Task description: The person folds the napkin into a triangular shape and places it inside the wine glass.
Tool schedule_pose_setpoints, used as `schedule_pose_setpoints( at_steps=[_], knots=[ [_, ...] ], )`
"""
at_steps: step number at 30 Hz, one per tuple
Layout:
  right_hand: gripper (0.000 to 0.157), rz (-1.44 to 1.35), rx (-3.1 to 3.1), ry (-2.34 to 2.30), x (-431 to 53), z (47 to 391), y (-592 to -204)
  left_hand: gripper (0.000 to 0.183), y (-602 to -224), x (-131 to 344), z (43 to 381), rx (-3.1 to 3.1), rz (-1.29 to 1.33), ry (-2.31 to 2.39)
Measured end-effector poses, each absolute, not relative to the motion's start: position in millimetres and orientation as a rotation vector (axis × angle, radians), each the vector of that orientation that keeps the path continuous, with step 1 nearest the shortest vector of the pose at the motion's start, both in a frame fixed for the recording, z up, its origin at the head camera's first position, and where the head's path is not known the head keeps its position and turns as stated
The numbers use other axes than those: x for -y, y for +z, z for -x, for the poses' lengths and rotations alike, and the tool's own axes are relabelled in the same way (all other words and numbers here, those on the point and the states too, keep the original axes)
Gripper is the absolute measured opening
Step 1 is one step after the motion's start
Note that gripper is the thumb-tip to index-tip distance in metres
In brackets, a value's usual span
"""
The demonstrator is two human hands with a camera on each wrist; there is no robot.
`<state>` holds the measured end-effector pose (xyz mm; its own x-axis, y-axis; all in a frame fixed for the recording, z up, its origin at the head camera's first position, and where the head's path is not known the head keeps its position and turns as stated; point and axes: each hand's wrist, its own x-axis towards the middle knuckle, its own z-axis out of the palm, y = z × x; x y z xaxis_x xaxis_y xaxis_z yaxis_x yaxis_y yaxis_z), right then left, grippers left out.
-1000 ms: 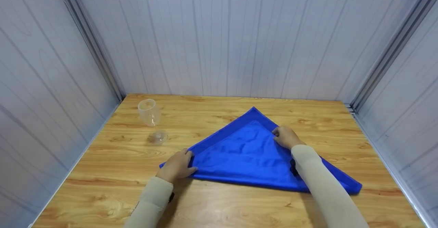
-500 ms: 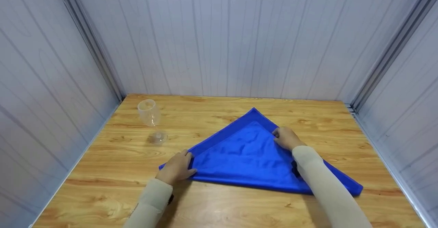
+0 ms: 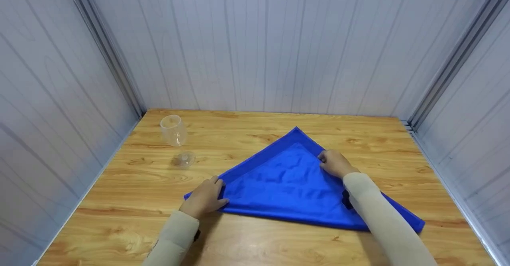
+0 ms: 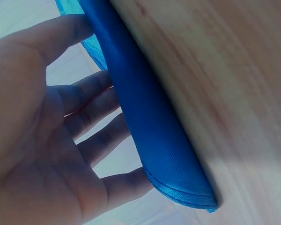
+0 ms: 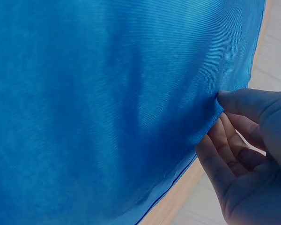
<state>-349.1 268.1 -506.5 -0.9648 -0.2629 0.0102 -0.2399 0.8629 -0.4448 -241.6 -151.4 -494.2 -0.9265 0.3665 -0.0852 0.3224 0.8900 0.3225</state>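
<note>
A blue cloth (image 3: pixel 279 186), folded into a triangle, lies on the wooden table with its peak pointing away. Its lower fold runs along the near side. On its left corner my left hand (image 3: pixel 204 198) rests, thumb and fingers spread; in the left wrist view the fingers (image 4: pixel 103 140) look fairly straight, their tips hidden behind the rolled fold. At the cloth's right slanting edge, my right hand (image 3: pixel 334 163) pinches the rim. The right wrist view shows the thumb (image 5: pixel 241 101) on top of the cloth and fingers under its edge.
A clear stemmed glass (image 3: pixel 174 132) stands upright on the table's left side, beyond my left hand. Pale panel walls (image 3: pixel 255 46) enclose the table (image 3: pixel 131 218) at the back and both sides.
The cloth has shifted slightly toward me and its right corner a little outward. My right hand has come slightly nearer with it; my left hand has barely moved.
</note>
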Motion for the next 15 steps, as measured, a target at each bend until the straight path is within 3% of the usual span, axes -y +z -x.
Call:
schedule_pose_setpoints(
  at_steps=[15],
  knots=[
    [0.024,0.478,-2.95,-0.733,-273.5,343.9,-505.0,0.04,-495.8,154.3,241.0,-2.931,-0.606,0.525]
  ],
)
